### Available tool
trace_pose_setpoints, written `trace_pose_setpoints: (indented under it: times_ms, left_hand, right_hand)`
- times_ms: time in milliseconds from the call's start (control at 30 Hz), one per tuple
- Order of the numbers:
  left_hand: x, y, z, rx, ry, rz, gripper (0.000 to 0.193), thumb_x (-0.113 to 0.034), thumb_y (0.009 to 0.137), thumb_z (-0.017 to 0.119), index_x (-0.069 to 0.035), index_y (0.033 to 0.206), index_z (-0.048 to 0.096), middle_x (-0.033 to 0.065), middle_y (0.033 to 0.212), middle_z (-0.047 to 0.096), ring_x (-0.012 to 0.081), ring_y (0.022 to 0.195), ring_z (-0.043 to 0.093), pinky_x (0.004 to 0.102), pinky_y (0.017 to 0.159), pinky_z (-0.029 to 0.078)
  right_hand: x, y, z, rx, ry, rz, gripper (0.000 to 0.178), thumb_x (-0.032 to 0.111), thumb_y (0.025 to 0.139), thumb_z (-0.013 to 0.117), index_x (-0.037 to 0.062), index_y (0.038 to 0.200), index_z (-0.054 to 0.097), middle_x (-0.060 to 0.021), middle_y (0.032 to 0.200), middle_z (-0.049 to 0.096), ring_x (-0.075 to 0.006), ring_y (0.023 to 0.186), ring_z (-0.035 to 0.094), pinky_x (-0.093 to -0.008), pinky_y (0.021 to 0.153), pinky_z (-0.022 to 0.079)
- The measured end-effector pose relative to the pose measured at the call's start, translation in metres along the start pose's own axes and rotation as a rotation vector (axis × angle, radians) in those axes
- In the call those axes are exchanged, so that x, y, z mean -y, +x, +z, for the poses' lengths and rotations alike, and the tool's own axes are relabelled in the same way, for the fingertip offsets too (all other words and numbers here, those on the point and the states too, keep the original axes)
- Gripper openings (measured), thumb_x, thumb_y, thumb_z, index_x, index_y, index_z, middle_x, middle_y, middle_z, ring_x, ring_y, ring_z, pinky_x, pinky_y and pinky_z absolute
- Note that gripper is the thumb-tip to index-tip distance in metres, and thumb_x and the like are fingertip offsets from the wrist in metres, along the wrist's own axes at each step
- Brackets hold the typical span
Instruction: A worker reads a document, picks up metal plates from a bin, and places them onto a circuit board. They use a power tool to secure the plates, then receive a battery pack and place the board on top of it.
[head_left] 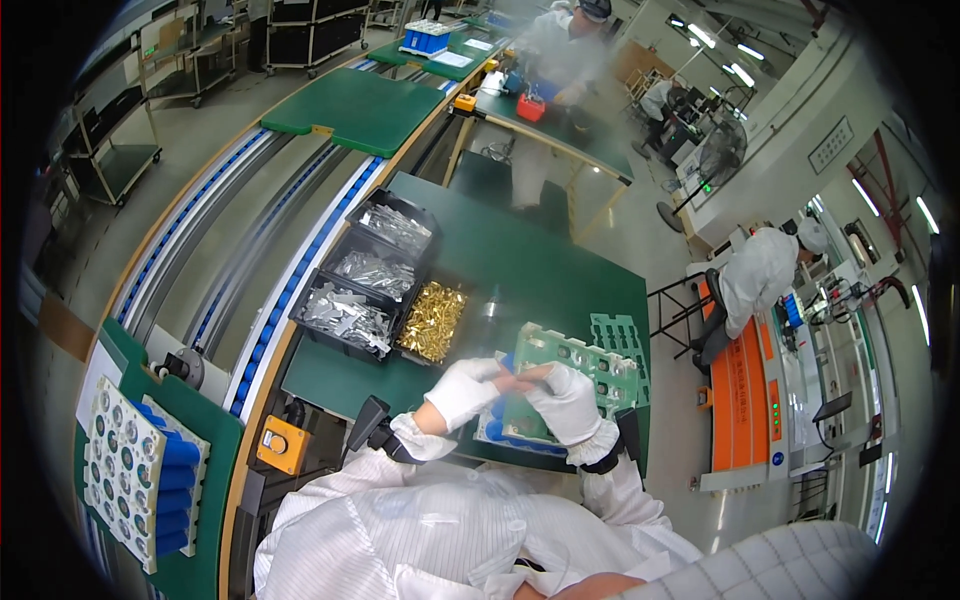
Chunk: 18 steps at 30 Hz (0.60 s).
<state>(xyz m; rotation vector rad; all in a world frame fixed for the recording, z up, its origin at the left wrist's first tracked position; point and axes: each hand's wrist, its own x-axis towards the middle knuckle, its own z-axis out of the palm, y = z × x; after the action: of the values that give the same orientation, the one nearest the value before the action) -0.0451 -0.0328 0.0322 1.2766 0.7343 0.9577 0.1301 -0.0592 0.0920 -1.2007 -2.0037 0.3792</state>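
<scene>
My left hand and my right hand, both in white gloves with the fingertips bare, meet above the near side of a light green slotted fixture plate. Their fingertips are pinched together; anything between them is too small to make out. Beneath the plate, blue cylinders and a pale holder partly show, much of them covered by my hands. To the left of my hands lies a black bin full of small brass-coloured parts.
Black bins of flat silver metal strips line the left of the green table. Beyond runs a roller conveyor, carrying a blue cell pack. An orange button box sits nearby. Another flat green plate lies right. Co-workers stand farther off.
</scene>
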Motion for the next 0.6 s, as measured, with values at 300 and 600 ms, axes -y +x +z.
trace_pose_setpoints:
  times_ms: [300, 600]
  left_hand:
    - [0.021, 0.010, -0.015, -0.134, 0.305, 0.226, 0.018, -0.016, 0.085, 0.067, -0.001, 0.095, 0.066, 0.0035, 0.080, 0.063, 0.0121, 0.071, 0.059, 0.0256, 0.064, 0.049]
    - [0.058, 0.020, -0.065, -0.451, 1.291, -0.117, 0.018, -0.023, 0.080, 0.066, -0.012, 0.094, 0.063, 0.0099, 0.096, 0.061, 0.0311, 0.084, 0.062, 0.0418, 0.069, 0.051]
  right_hand:
    - [-0.007, 0.002, -0.005, 0.045, -0.288, 0.051, 0.008, 0.014, 0.078, 0.067, 0.0101, 0.084, 0.064, -0.0076, 0.079, 0.066, -0.0254, 0.069, 0.065, -0.0344, 0.060, 0.051]
    - [-0.008, -0.003, -0.004, 0.211, -0.529, -0.050, 0.006, 0.015, 0.079, 0.063, 0.0116, 0.083, 0.063, -0.0051, 0.077, 0.064, -0.0228, 0.070, 0.064, -0.0335, 0.059, 0.051]
